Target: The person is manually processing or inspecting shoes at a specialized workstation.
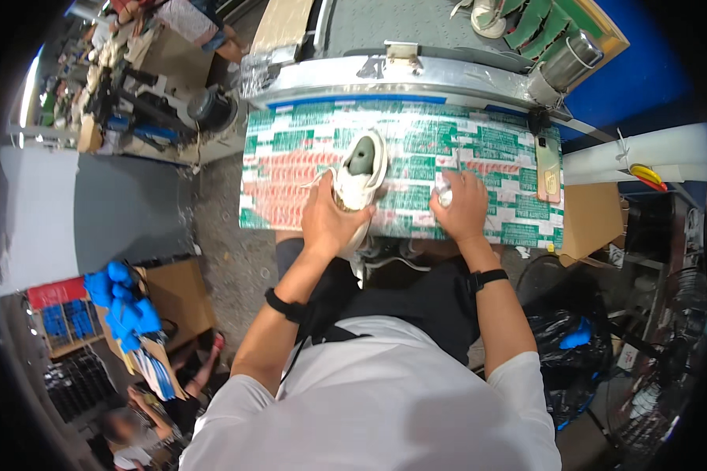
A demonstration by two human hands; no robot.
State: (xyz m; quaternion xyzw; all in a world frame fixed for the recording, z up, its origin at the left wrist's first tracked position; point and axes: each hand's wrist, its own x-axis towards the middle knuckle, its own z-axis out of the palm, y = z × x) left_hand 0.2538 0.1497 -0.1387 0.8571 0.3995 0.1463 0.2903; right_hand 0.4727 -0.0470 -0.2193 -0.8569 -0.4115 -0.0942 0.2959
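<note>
A white sneaker (381,161) with a dark green lining lies on the taped board, its heel end away from me. My left hand (330,216) is closed round its near part, thumb on one side and fingers on the other. A loose lace trails to the left of the shoe. To the right, my right hand (463,206) is curled over the board around a small whitish, shiny round thing (445,194), whose kind I cannot make out. A thin dark shaft stands out beyond its fingers.
Green, white and red printed tape covers the board (424,216). A phone (548,169) lies at its right end. Behind run a metal rail (330,77) and a grey belt (385,23), with a metal canister (572,63) at right. People work at left.
</note>
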